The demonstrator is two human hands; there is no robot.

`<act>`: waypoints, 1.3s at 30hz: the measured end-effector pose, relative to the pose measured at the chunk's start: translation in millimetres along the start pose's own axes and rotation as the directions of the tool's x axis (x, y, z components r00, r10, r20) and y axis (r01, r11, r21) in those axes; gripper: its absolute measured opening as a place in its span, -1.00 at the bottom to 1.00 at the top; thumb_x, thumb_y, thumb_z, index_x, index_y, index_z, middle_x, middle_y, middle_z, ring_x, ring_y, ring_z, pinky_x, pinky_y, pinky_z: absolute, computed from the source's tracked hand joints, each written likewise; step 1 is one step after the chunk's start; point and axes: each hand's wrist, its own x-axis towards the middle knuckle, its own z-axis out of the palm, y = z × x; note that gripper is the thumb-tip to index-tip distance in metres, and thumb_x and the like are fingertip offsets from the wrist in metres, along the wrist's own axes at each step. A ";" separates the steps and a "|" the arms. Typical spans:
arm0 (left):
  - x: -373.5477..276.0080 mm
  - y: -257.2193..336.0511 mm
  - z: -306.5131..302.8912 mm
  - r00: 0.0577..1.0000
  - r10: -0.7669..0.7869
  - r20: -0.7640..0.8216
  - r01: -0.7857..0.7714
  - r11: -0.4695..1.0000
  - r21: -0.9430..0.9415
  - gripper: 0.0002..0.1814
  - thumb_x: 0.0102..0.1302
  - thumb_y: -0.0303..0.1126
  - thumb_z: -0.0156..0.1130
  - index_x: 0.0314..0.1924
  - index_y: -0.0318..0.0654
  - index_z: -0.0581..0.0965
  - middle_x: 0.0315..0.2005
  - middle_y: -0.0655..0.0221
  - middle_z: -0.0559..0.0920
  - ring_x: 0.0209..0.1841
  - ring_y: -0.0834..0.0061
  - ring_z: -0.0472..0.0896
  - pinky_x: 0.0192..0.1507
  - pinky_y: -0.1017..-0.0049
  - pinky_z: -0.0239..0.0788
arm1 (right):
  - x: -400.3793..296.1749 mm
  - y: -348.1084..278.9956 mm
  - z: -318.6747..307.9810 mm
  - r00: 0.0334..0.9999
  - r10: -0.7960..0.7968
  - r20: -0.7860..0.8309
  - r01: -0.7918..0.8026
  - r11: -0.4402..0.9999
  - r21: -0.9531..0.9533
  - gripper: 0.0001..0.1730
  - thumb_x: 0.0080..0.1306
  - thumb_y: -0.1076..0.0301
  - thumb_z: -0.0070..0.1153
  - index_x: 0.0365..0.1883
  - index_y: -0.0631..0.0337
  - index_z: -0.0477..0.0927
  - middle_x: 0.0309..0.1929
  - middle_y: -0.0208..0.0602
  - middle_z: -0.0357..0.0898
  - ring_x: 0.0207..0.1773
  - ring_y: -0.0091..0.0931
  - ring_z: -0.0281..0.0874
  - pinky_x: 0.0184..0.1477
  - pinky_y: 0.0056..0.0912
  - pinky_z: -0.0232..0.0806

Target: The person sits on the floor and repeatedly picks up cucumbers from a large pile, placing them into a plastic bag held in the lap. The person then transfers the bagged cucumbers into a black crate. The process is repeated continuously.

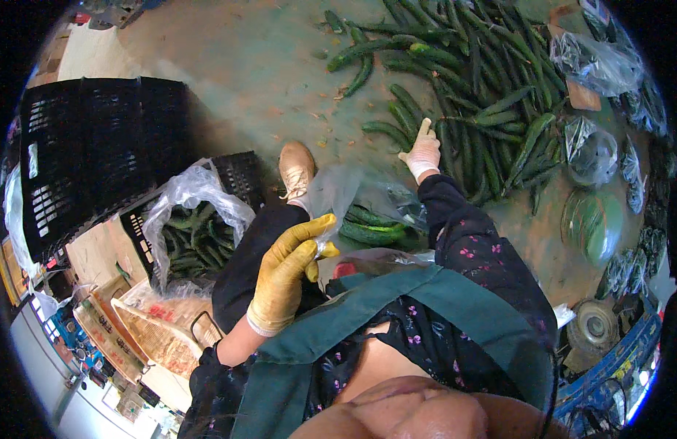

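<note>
My left hand (292, 260), in a yellow glove, pinches the edge of a clear plastic bag (336, 186). Several cucumbers (371, 228) lie inside this bag, low in front of my body. Stretched forward, my right hand (423, 151) wears a pale glove and is at the near left edge of a large cucumber pile (481, 99) on the floor. Its thumb and index finger are spread beside a few cucumbers (401, 118); the other fingers are partly hidden, and no firm grip shows.
To my left, a black plastic crate (135, 230) with a clear liner (176, 181) holds cucumbers. A larger black crate (108, 148) stands behind it. Clear plastic packaging (596, 63) lies right of the pile. My beige shoe (296, 167) rests on the floor (234, 71).
</note>
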 end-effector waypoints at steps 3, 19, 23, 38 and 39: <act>-1.0 3.1 4.6 0.999 0.002 -0.041 -0.003 0.999 -0.034 -0.57 0.43 -0.35 0.06 0.22 -0.40 0.46 -0.14 0.28 0.66 -0.42 0.74 0.42 -0.31 0.74 0.25 | 27.9 21.4 15.5 0.989 -0.032 0.143 0.006 0.983 0.182 0.35 -0.13 0.18 0.54 0.48 0.32 -0.11 0.17 0.14 0.41 0.17 -0.04 0.46 0.13 -0.11 0.43; 10.1 -30.8 -26.7 0.991 0.134 -0.013 -0.135 0.991 -0.010 -0.41 0.42 0.00 0.00 0.33 -0.16 0.41 0.05 0.40 0.55 -0.31 0.56 0.54 -0.36 0.65 0.32 | -144.1 26.5 -264.4 0.461 -0.788 0.407 -0.471 0.170 0.865 -0.18 0.05 0.15 0.33 0.25 0.30 0.34 0.04 -0.22 0.52 -0.04 -0.47 0.57 -0.07 -0.41 0.51; -1.0 -33.4 -21.7 0.979 0.200 -0.039 -0.200 0.980 -0.007 -0.56 0.50 -0.03 -0.07 0.15 -0.10 0.54 -0.24 0.49 0.60 -0.39 0.66 0.47 -0.41 0.67 0.25 | -183.9 35.0 -232.8 0.145 -0.750 0.645 -0.492 0.511 0.705 -0.06 -0.03 0.28 0.41 0.32 0.26 0.26 0.09 -0.20 0.47 -0.02 -0.43 0.56 -0.14 -0.39 0.53; 15.1 -36.9 -33.2 0.974 0.175 0.142 -0.188 0.979 0.084 -0.63 0.52 -0.13 -0.14 0.01 -0.19 0.53 -0.13 0.35 0.67 -0.46 0.62 0.48 -0.50 0.68 0.22 | -185.8 43.9 -103.9 0.263 -0.525 0.810 -0.799 0.352 0.488 -0.45 0.42 0.00 0.05 0.16 0.28 0.47 -0.03 -0.07 0.62 -0.07 -0.25 0.65 -0.04 -0.18 0.56; 7.5 -44.9 -43.7 0.951 0.286 0.121 -0.273 0.955 -0.113 -0.55 0.46 0.00 -0.07 0.05 -0.19 0.52 -0.10 0.31 0.66 -0.47 0.57 0.49 -0.50 0.65 0.23 | -216.4 41.2 -130.3 0.419 -0.408 0.811 -0.792 0.272 0.546 -0.52 0.45 0.05 0.01 0.14 0.23 0.48 0.00 -0.13 0.59 -0.06 -0.25 0.63 0.02 -0.15 0.53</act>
